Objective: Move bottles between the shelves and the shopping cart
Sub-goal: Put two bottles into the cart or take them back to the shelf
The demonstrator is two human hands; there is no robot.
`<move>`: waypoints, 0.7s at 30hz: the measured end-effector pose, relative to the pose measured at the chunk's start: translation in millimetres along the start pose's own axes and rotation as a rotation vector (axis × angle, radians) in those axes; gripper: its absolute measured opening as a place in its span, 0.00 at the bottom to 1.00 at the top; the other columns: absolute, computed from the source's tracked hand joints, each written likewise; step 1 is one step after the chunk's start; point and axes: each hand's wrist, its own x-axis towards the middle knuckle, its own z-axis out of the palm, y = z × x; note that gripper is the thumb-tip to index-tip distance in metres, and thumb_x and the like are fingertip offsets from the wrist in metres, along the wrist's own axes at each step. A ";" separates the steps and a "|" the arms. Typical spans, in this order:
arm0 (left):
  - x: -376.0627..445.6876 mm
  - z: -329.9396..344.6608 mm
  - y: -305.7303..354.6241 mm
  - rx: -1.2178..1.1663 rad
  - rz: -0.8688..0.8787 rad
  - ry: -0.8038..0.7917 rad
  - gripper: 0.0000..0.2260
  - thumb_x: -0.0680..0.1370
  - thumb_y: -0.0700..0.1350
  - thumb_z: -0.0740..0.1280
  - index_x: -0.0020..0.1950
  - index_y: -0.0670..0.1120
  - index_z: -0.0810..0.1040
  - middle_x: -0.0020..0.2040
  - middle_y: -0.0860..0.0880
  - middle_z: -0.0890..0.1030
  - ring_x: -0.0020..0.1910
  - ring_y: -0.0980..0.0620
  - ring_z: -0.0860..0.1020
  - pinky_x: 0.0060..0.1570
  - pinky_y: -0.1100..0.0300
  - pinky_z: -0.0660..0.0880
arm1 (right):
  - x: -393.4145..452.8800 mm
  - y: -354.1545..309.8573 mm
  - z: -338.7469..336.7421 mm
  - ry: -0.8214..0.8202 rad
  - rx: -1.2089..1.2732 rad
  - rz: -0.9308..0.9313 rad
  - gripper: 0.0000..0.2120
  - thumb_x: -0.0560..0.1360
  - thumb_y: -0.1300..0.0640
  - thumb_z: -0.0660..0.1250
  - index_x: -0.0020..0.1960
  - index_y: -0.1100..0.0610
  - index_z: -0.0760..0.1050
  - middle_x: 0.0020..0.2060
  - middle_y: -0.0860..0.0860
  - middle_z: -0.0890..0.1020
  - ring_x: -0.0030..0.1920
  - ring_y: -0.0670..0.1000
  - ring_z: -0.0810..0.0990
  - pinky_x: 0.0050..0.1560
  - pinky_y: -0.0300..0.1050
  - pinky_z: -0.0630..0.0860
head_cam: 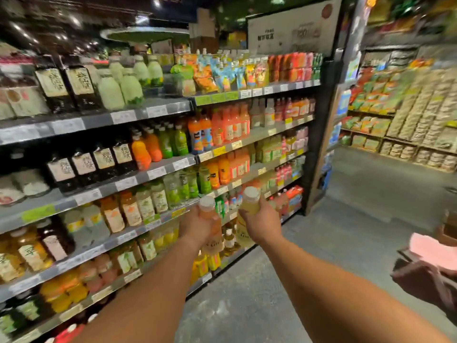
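Note:
My left hand grips an orange-tinted bottle with a white cap, held upright. Beside it, my right hand grips a pale yellow bottle, also white-capped. Both arms reach forward side by side, and the two bottles hang in front of the lower drink shelves. The shelves run along the left and hold several rows of juice and tea bottles. No shopping cart can be made out for certain; a dark and pink object sits at the right edge.
The grey concrete aisle floor stretches ahead and to the right. A black end panel closes off the drink shelving. Across the aisle stand racks of bagged snacks. The picture is blurred by motion.

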 end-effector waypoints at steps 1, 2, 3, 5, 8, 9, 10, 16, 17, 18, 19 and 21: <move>12.2 15.4 8.2 0.011 0.006 -0.014 0.19 0.76 0.50 0.70 0.66 0.49 0.75 0.63 0.44 0.79 0.60 0.41 0.77 0.61 0.46 0.74 | 13.0 8.3 -6.5 0.021 -0.002 0.012 0.20 0.74 0.46 0.70 0.60 0.54 0.72 0.53 0.55 0.81 0.53 0.60 0.79 0.45 0.47 0.72; 24.4 31.0 16.5 0.021 0.016 -0.029 0.20 0.76 0.51 0.70 0.67 0.49 0.75 0.63 0.44 0.79 0.61 0.41 0.77 0.61 0.47 0.74 | 26.4 17.0 -12.7 0.043 0.002 0.022 0.19 0.74 0.46 0.70 0.59 0.54 0.71 0.53 0.55 0.80 0.54 0.60 0.78 0.45 0.47 0.71; 37.2 46.2 24.8 0.028 0.029 -0.046 0.20 0.76 0.50 0.70 0.66 0.48 0.76 0.63 0.44 0.79 0.61 0.41 0.77 0.61 0.47 0.74 | 40.0 25.4 -18.6 0.066 0.011 0.036 0.19 0.74 0.46 0.70 0.60 0.53 0.70 0.54 0.55 0.80 0.54 0.61 0.78 0.45 0.47 0.70; 61.6 74.7 40.7 0.013 0.050 -0.079 0.19 0.75 0.49 0.71 0.65 0.48 0.76 0.62 0.44 0.80 0.59 0.41 0.78 0.60 0.47 0.75 | 67.8 40.6 -29.9 0.095 0.003 0.069 0.23 0.74 0.48 0.70 0.65 0.54 0.69 0.55 0.55 0.80 0.56 0.61 0.78 0.46 0.47 0.69; 93.6 112.4 61.8 -0.019 0.057 -0.129 0.18 0.75 0.49 0.72 0.64 0.50 0.77 0.60 0.46 0.81 0.58 0.42 0.78 0.62 0.45 0.74 | 109.4 63.0 -45.2 0.113 -0.013 0.136 0.20 0.74 0.47 0.70 0.62 0.52 0.72 0.54 0.55 0.81 0.55 0.60 0.78 0.51 0.51 0.75; 104.3 124.2 68.1 -0.018 0.057 -0.138 0.18 0.75 0.48 0.72 0.64 0.50 0.77 0.60 0.47 0.80 0.59 0.42 0.78 0.62 0.44 0.74 | 123.8 69.4 -49.3 0.115 -0.015 0.149 0.18 0.74 0.47 0.70 0.60 0.52 0.73 0.53 0.54 0.81 0.54 0.59 0.79 0.52 0.53 0.76; 114.6 135.8 74.2 -0.009 0.059 -0.142 0.17 0.75 0.48 0.72 0.63 0.50 0.77 0.60 0.47 0.80 0.58 0.42 0.78 0.62 0.44 0.74 | 138.6 76.1 -52.8 0.117 -0.014 0.160 0.16 0.74 0.47 0.70 0.58 0.52 0.74 0.52 0.54 0.82 0.54 0.59 0.79 0.53 0.54 0.77; 180.9 211.5 108.9 -0.001 0.064 -0.107 0.19 0.75 0.48 0.72 0.65 0.52 0.77 0.60 0.49 0.80 0.58 0.43 0.77 0.62 0.45 0.74 | 241.2 122.3 -71.1 0.092 0.016 0.149 0.16 0.73 0.47 0.70 0.57 0.52 0.74 0.52 0.54 0.82 0.53 0.58 0.79 0.54 0.53 0.76; 192.1 224.4 114.1 0.000 0.061 -0.088 0.19 0.75 0.48 0.72 0.66 0.52 0.76 0.60 0.49 0.80 0.59 0.44 0.77 0.63 0.45 0.73 | 260.1 131.1 -74.9 0.073 0.003 0.130 0.16 0.73 0.47 0.70 0.57 0.51 0.74 0.52 0.54 0.82 0.53 0.58 0.79 0.53 0.52 0.76; 203.0 237.4 120.1 -0.006 0.056 -0.064 0.19 0.75 0.48 0.72 0.66 0.52 0.76 0.61 0.49 0.80 0.59 0.44 0.77 0.63 0.46 0.73 | 279.5 139.5 -79.9 0.055 -0.004 0.115 0.16 0.73 0.47 0.70 0.57 0.51 0.74 0.52 0.54 0.82 0.53 0.58 0.79 0.53 0.52 0.76; 214.0 250.9 126.9 -0.018 0.047 -0.038 0.19 0.75 0.48 0.72 0.66 0.52 0.76 0.61 0.49 0.80 0.59 0.44 0.77 0.63 0.46 0.73 | 299.5 147.4 -86.2 0.035 -0.008 0.106 0.17 0.72 0.46 0.70 0.57 0.51 0.74 0.52 0.53 0.82 0.53 0.57 0.79 0.53 0.51 0.76; 233.7 276.9 140.3 -0.026 0.009 0.013 0.18 0.75 0.47 0.73 0.65 0.50 0.76 0.60 0.48 0.80 0.59 0.45 0.77 0.64 0.45 0.73 | 338.1 162.5 -99.9 -0.013 -0.043 0.086 0.18 0.72 0.45 0.70 0.59 0.51 0.73 0.52 0.53 0.82 0.54 0.57 0.79 0.51 0.49 0.75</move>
